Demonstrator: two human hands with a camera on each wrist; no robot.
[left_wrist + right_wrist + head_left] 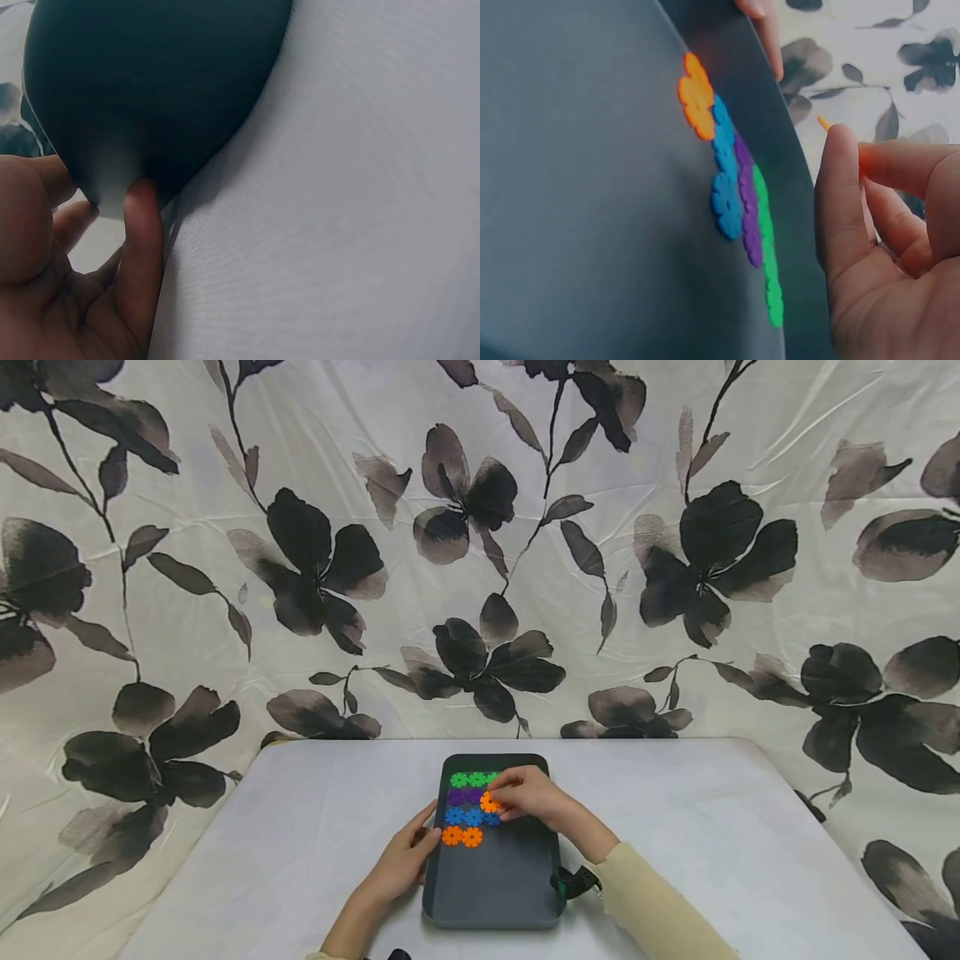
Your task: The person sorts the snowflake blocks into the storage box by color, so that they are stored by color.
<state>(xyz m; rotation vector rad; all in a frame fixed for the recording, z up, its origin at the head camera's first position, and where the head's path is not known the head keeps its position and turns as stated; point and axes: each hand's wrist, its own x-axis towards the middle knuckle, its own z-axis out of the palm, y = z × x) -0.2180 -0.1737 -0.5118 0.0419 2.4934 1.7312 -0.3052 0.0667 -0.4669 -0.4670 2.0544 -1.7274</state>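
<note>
A dark grey tray lies on the table with rows of flower-shaped plastic discs in its far half. At its left edge my left hand holds the rim, with the thumb against the tray's side. My right hand is over the tray, pinching an orange disc between thumb and fingers. Only a thin edge of that disc shows in the right wrist view. Below it lie green discs, purple discs, blue discs and two orange discs. The held disc and hand partly hide the rows' right ends.
A white table surrounds the tray on the sides. Behind it hangs a pale cloth with dark flowers. A black wrist device sits on the right arm, close to the tray's right rim.
</note>
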